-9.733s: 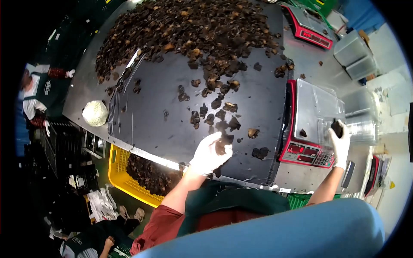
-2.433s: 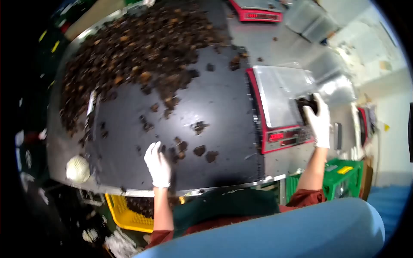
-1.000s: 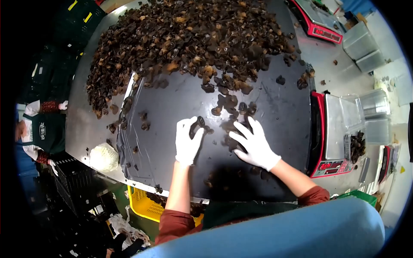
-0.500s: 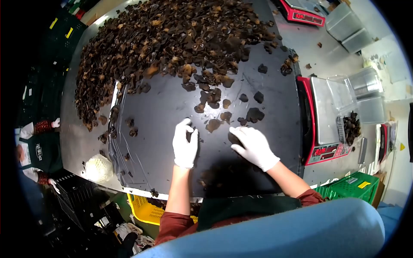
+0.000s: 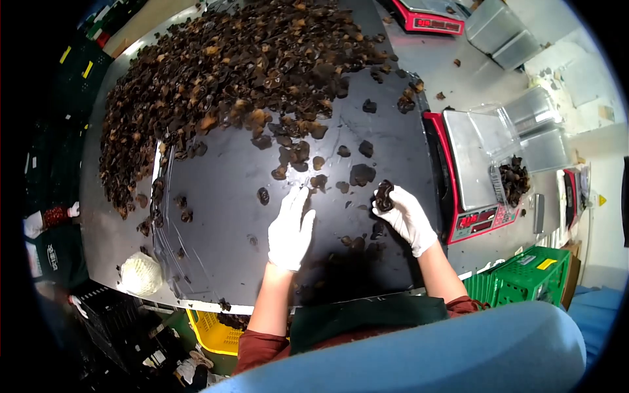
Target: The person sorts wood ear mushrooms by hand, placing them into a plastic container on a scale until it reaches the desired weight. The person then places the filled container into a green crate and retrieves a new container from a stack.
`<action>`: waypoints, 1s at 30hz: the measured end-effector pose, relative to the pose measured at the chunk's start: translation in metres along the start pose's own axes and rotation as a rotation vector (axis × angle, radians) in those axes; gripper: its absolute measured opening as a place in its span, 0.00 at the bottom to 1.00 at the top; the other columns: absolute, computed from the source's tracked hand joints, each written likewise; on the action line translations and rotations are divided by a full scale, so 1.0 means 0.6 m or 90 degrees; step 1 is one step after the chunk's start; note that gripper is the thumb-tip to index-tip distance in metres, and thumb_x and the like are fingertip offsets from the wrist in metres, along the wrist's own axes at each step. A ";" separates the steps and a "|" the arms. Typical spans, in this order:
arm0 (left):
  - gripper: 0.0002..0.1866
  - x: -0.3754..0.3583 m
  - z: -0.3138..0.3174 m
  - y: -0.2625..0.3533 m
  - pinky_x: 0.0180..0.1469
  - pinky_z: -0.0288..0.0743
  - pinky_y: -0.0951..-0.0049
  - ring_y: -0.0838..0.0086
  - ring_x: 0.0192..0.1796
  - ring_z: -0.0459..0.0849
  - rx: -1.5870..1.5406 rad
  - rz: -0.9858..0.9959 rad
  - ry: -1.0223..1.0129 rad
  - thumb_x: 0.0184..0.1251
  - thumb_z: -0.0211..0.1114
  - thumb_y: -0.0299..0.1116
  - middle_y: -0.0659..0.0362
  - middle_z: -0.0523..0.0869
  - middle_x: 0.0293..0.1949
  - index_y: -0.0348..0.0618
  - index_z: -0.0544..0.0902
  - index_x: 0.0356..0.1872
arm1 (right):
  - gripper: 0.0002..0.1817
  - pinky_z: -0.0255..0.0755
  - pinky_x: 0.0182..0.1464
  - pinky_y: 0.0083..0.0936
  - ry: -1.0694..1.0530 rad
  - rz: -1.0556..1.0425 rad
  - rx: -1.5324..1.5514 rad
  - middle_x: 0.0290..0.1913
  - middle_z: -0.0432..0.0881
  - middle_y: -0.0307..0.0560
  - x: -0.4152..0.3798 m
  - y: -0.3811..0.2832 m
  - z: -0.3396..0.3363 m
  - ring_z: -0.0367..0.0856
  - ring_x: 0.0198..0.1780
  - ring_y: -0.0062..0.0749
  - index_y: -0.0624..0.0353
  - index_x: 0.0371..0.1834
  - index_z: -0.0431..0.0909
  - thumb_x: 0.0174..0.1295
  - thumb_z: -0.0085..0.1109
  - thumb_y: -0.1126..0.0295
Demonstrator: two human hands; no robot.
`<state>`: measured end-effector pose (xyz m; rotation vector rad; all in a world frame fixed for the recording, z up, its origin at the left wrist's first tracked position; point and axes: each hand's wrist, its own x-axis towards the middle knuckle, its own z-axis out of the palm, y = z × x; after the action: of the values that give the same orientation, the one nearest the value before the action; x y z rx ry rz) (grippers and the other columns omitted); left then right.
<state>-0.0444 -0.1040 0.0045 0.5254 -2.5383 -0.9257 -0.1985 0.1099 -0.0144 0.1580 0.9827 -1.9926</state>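
Observation:
White gloves cover both hands. My left hand [image 5: 290, 229] is flat over the black sheet [image 5: 223, 223], fingers stretched out and thumb apart, with nothing seen in it. My right hand [image 5: 406, 219] pinches a dark, curled piece of fungus [image 5: 384, 196] between thumb and fingers. Loose dark pieces [image 5: 362, 175] lie on the sheet beyond and between my hands. One small piece [image 5: 263, 196] rests just left of my left fingertips. A large heap of brown-black fungus [image 5: 229, 72] spreads over the far left of the table.
A red scale [image 5: 466, 170] with a clear box of dark pieces [image 5: 513, 181] stands at right, another scale [image 5: 429, 19] farther back. Green crate [image 5: 524, 278], yellow basket [image 5: 213, 334] and white netted bundle [image 5: 141, 274] sit around the edges. A person's gloved hand [image 5: 73, 209] shows at far left.
My right hand has lifted a dark piece and turned upright. My left hand has flattened and uncurled; a piece now lies beside it. The view has shifted, moving the table's contents leftward.

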 end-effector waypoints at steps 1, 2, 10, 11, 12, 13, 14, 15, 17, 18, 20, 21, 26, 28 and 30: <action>0.21 0.001 0.005 0.007 0.48 0.80 0.68 0.57 0.46 0.85 -0.032 -0.006 -0.013 0.62 0.66 0.32 0.52 0.82 0.52 0.46 0.78 0.57 | 0.13 0.80 0.48 0.29 -0.005 0.013 0.043 0.43 0.79 0.49 -0.002 -0.004 -0.006 0.80 0.42 0.32 0.68 0.51 0.73 0.65 0.55 0.73; 0.20 0.001 0.010 0.013 0.48 0.80 0.68 0.58 0.46 0.85 -0.064 -0.012 -0.026 0.62 0.66 0.32 0.52 0.82 0.51 0.46 0.78 0.56 | 0.14 0.79 0.49 0.31 -0.010 0.026 0.085 0.44 0.79 0.50 -0.005 -0.008 -0.012 0.80 0.43 0.34 0.68 0.50 0.73 0.64 0.56 0.73; 0.20 0.026 0.037 0.045 0.57 0.75 0.68 0.60 0.53 0.83 -0.187 -0.016 -0.146 0.59 0.70 0.32 0.50 0.84 0.50 0.36 0.80 0.51 | 0.19 0.79 0.54 0.43 -0.055 -0.017 0.118 0.50 0.80 0.56 0.003 -0.011 -0.044 0.83 0.48 0.47 0.65 0.56 0.73 0.61 0.56 0.74; 0.20 0.031 0.037 0.048 0.58 0.74 0.67 0.60 0.54 0.82 -0.203 -0.014 -0.178 0.59 0.70 0.32 0.50 0.84 0.50 0.36 0.80 0.52 | 0.19 0.79 0.55 0.44 -0.060 -0.014 0.124 0.50 0.80 0.56 0.003 -0.012 -0.046 0.82 0.49 0.47 0.65 0.56 0.72 0.61 0.56 0.74; 0.21 0.035 0.037 0.049 0.59 0.74 0.67 0.60 0.55 0.82 -0.216 -0.012 -0.210 0.59 0.70 0.32 0.49 0.83 0.51 0.35 0.80 0.52 | 0.20 0.78 0.55 0.44 -0.066 -0.010 0.131 0.50 0.80 0.57 0.002 -0.013 -0.044 0.82 0.50 0.47 0.66 0.57 0.72 0.60 0.56 0.74; 0.22 0.039 0.049 0.043 0.59 0.74 0.67 0.61 0.55 0.82 -0.176 0.038 -0.183 0.59 0.70 0.33 0.49 0.83 0.51 0.36 0.78 0.54 | 0.21 0.77 0.56 0.45 -0.061 -0.016 0.122 0.51 0.80 0.55 0.000 -0.015 -0.042 0.82 0.51 0.47 0.65 0.58 0.72 0.60 0.56 0.74; 0.22 0.049 0.063 0.039 0.59 0.74 0.67 0.61 0.54 0.82 -0.178 0.042 -0.168 0.60 0.69 0.34 0.49 0.83 0.50 0.37 0.78 0.55 | 0.20 0.77 0.56 0.43 -0.043 -0.023 0.127 0.50 0.80 0.54 -0.002 -0.017 -0.039 0.81 0.50 0.45 0.64 0.56 0.73 0.60 0.56 0.75; 0.23 0.063 0.080 0.037 0.59 0.74 0.67 0.61 0.54 0.82 -0.180 0.045 -0.152 0.60 0.69 0.34 0.49 0.83 0.50 0.37 0.78 0.55 | 0.19 0.76 0.56 0.41 -0.025 -0.029 0.131 0.50 0.79 0.52 -0.006 -0.022 -0.029 0.80 0.50 0.43 0.63 0.55 0.73 0.60 0.55 0.75; 0.25 0.090 0.121 0.022 0.57 0.75 0.67 0.60 0.53 0.82 -0.194 0.095 -0.139 0.61 0.67 0.35 0.50 0.81 0.53 0.43 0.75 0.60 | 0.13 0.78 0.49 0.36 0.066 -0.064 0.096 0.43 0.80 0.47 -0.011 -0.028 -0.003 0.81 0.44 0.36 0.61 0.49 0.76 0.61 0.56 0.73; 0.26 0.101 0.132 0.032 0.56 0.76 0.67 0.59 0.52 0.82 -0.115 0.108 -0.140 0.61 0.66 0.35 0.50 0.79 0.55 0.45 0.73 0.61 | 0.11 0.78 0.45 0.34 0.087 -0.070 0.062 0.39 0.80 0.45 -0.003 -0.026 -0.009 0.81 0.40 0.34 0.61 0.46 0.76 0.61 0.57 0.72; 0.29 0.115 0.155 0.059 0.54 0.77 0.66 0.58 0.51 0.83 0.042 0.131 -0.138 0.60 0.66 0.35 0.52 0.77 0.58 0.49 0.70 0.64 | 0.08 0.77 0.37 0.29 0.128 -0.081 -0.011 0.33 0.79 0.42 0.024 -0.022 -0.026 0.80 0.33 0.28 0.59 0.41 0.76 0.63 0.59 0.69; 0.30 0.113 0.176 0.050 0.47 0.79 0.64 0.58 0.46 0.83 0.098 0.144 -0.191 0.59 0.66 0.36 0.53 0.75 0.57 0.52 0.68 0.65 | 0.07 0.73 0.28 0.24 0.152 -0.127 -0.127 0.26 0.75 0.37 0.037 -0.024 -0.018 0.77 0.25 0.22 0.57 0.37 0.76 0.63 0.62 0.66; 0.13 0.068 0.167 0.050 0.41 0.79 0.62 0.58 0.41 0.82 -0.021 0.163 -0.282 0.63 0.62 0.35 0.51 0.78 0.43 0.46 0.77 0.48 | 0.13 0.72 0.38 0.20 0.192 -0.340 -0.666 0.28 0.80 0.39 0.111 -0.050 -0.002 0.75 0.31 0.20 0.62 0.43 0.80 0.59 0.65 0.66; 0.12 0.060 0.163 0.037 0.39 0.78 0.68 0.65 0.39 0.83 -0.201 0.164 -0.239 0.66 0.61 0.35 0.55 0.82 0.41 0.44 0.78 0.48 | 0.15 0.72 0.37 0.20 0.191 -0.365 -0.802 0.30 0.79 0.41 0.139 -0.053 0.027 0.76 0.31 0.22 0.62 0.47 0.80 0.59 0.66 0.67; 0.12 0.059 0.123 0.042 0.38 0.77 0.73 0.72 0.39 0.81 -0.524 -0.156 -0.400 0.67 0.60 0.35 0.57 0.83 0.41 0.42 0.78 0.48 | 0.24 0.73 0.52 0.35 0.174 -0.466 -0.979 0.50 0.77 0.53 0.160 -0.041 0.044 0.79 0.50 0.42 0.56 0.54 0.77 0.58 0.64 0.56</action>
<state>-0.1150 -0.0641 -0.0228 0.3034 -2.2560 -2.3613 -0.2686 0.0358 -0.0254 -0.8920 2.7074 -1.2032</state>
